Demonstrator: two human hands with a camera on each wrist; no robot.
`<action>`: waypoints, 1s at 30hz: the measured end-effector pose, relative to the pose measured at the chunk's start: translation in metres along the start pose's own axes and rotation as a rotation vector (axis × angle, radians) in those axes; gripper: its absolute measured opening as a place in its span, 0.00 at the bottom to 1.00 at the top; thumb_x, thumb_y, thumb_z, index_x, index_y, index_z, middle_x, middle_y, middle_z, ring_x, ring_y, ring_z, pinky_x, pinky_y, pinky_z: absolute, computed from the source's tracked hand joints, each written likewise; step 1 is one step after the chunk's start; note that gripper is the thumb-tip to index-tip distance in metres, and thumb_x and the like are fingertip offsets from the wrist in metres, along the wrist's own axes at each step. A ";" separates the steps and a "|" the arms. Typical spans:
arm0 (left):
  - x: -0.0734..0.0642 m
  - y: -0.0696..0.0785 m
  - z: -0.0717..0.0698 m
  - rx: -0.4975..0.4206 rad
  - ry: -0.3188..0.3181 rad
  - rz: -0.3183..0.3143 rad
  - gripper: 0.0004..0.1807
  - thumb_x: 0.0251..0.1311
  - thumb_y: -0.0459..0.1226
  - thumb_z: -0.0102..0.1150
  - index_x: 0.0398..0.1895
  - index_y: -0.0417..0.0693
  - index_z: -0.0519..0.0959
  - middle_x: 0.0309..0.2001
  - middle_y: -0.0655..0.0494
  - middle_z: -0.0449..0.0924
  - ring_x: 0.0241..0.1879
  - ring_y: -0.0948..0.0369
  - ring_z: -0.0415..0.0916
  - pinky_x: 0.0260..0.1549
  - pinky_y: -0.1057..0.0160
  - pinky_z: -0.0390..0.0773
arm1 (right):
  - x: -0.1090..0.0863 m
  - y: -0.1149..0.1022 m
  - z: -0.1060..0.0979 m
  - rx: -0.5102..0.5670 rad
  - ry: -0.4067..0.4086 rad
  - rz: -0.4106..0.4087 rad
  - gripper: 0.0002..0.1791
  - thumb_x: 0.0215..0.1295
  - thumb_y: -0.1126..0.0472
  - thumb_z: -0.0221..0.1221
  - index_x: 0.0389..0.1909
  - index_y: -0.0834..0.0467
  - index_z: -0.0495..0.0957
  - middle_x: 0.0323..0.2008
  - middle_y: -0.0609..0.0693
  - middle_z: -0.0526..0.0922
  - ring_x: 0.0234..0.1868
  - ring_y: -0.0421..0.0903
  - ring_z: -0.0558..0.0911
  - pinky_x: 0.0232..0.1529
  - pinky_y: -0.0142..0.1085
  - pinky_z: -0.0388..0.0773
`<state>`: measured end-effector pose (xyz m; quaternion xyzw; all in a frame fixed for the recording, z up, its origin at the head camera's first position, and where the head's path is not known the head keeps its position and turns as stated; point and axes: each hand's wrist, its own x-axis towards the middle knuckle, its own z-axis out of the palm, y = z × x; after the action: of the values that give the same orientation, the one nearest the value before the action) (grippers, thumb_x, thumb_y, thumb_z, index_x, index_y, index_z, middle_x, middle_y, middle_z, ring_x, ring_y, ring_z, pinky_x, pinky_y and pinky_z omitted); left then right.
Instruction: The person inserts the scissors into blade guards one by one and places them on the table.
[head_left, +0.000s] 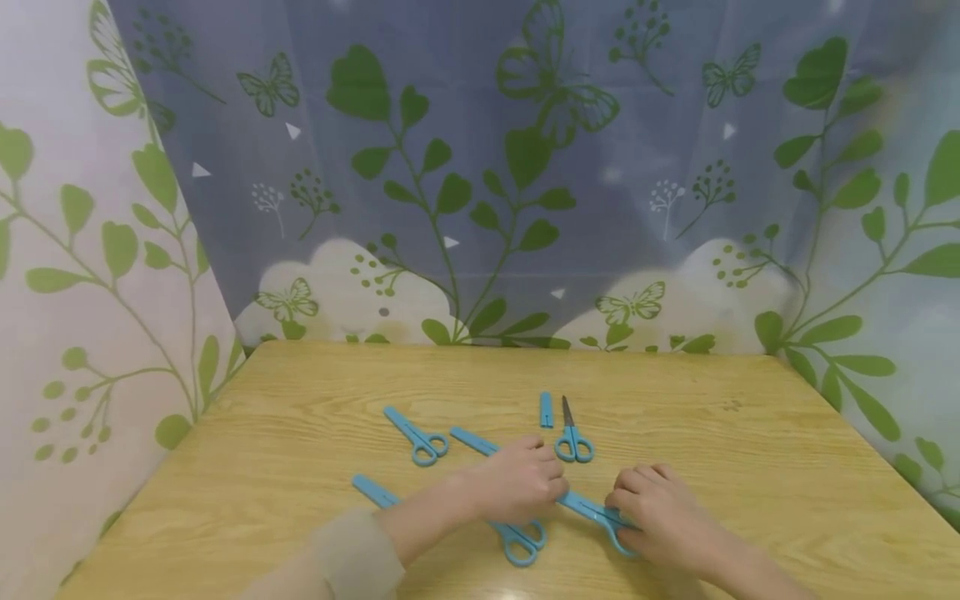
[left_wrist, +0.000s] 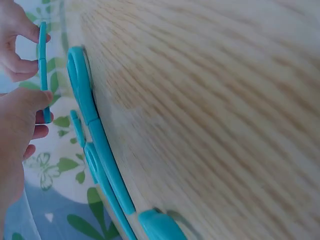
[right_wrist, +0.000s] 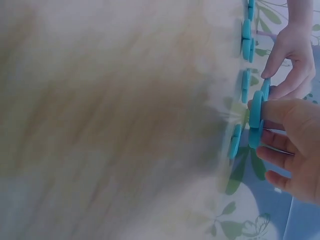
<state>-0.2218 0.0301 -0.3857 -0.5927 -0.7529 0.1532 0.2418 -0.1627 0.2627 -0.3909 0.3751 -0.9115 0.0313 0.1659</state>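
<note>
My left hand (head_left: 521, 479) and right hand (head_left: 663, 517) hold one pair of blue scissors (head_left: 585, 505) between them, above the table. In the left wrist view, my left thumb and fingers pinch the scissors' covered blade end, with a short bit of blue cover (left_wrist: 47, 116) showing past the thumb. The right fingers grip the handle end (right_wrist: 256, 112), hiding part of the loops. Beneath my left forearm lie blue handle loops (head_left: 521, 543) and a cover tip (head_left: 372, 490); whether they are one pair I cannot tell. Another cover (head_left: 472, 440) runs behind my left hand.
Farther back, bare-bladed scissors (head_left: 574, 443) lie beside a loose blue blade cover (head_left: 547, 411). Covered scissors (head_left: 412, 437) rest to the left. The wooden table (head_left: 787, 467) ends against a leaf-printed cloth (head_left: 465, 275) at the back and sides.
</note>
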 end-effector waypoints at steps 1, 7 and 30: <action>0.002 0.001 0.000 -0.012 -0.023 0.010 0.07 0.61 0.44 0.55 0.38 0.59 0.82 0.34 0.69 0.78 0.37 0.70 0.72 0.44 0.70 0.67 | -0.001 0.001 0.000 0.001 -0.018 0.003 0.13 0.40 0.58 0.70 0.29 0.51 0.80 0.30 0.37 0.72 0.33 0.39 0.71 0.36 0.41 0.70; 0.013 0.008 0.002 -0.035 -0.141 0.042 0.06 0.56 0.42 0.58 0.36 0.60 0.81 0.32 0.70 0.76 0.33 0.71 0.66 0.40 0.72 0.64 | -0.007 0.005 0.002 0.028 -0.115 0.002 0.14 0.41 0.53 0.70 0.31 0.51 0.80 0.30 0.35 0.71 0.32 0.36 0.70 0.35 0.40 0.70; 0.022 0.013 0.010 -0.074 -0.238 0.037 0.07 0.61 0.46 0.55 0.39 0.62 0.81 0.36 0.71 0.77 0.35 0.71 0.68 0.44 0.72 0.65 | -0.014 0.018 0.007 0.221 -0.185 -0.052 0.15 0.47 0.48 0.67 0.35 0.49 0.80 0.33 0.33 0.71 0.33 0.32 0.64 0.30 0.29 0.62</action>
<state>-0.2209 0.0556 -0.3966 -0.5926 -0.7703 0.1990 0.1261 -0.1678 0.2841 -0.4014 0.4157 -0.9039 0.0923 0.0396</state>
